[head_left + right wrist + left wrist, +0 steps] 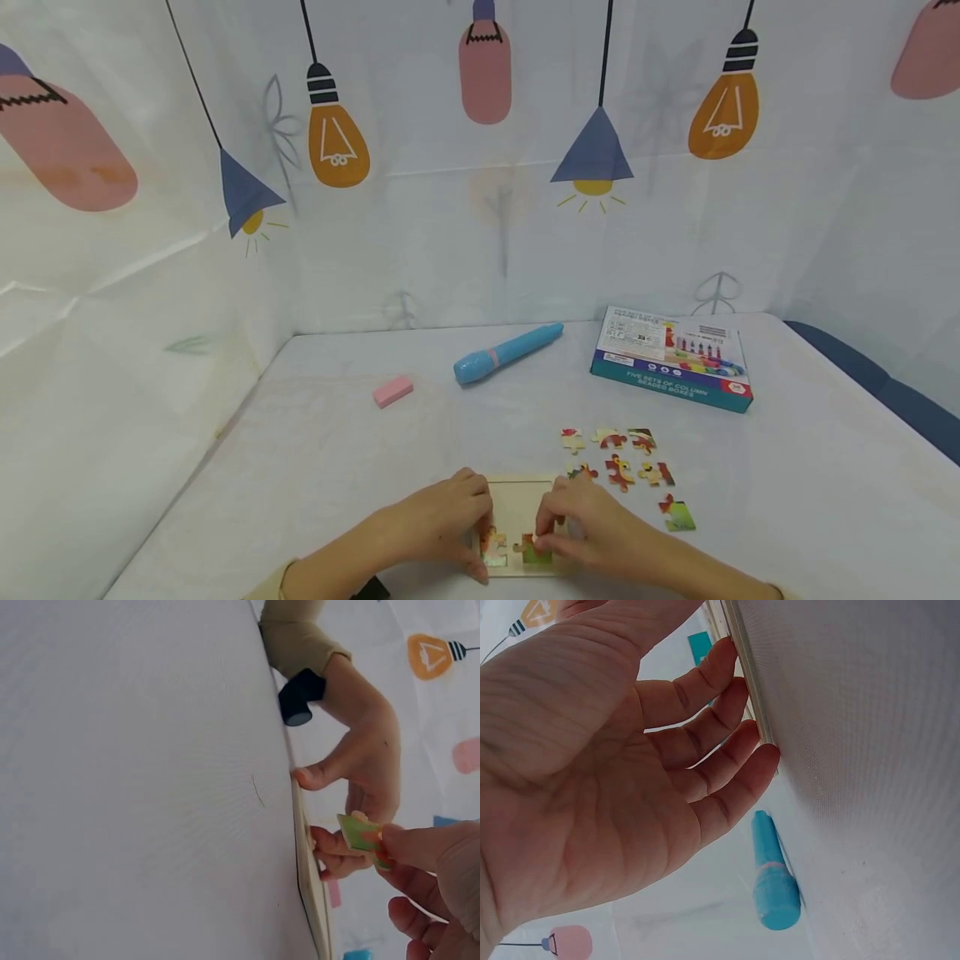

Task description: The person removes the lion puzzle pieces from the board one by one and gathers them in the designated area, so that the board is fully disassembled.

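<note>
A shallow light-wood puzzle tray [516, 504] lies at the front of the table. My left hand [448, 518] holds it along its left side, thumb at the near corner and curved fingertips against the edge in the left wrist view. One jigsaw piece [496, 552] sits in the tray's near-left corner. Between thumb and fingers, my right hand [588, 523] pinches a second, green-and-red jigsaw piece [361, 835], tilted over the tray's near side. Several loose jigsaw pieces [619, 472] are spread to the right of the tray, picture side up, one with green [679, 515] nearest the right forearm.
Farther back lie a pink eraser-like block [393, 391], a blue toy microphone [508, 353] and a flat beaded-boxes carton [672, 358]. A white printed curtain [435, 250] hangs behind the table. A dark blue chair-like edge [885, 383] shows at the right.
</note>
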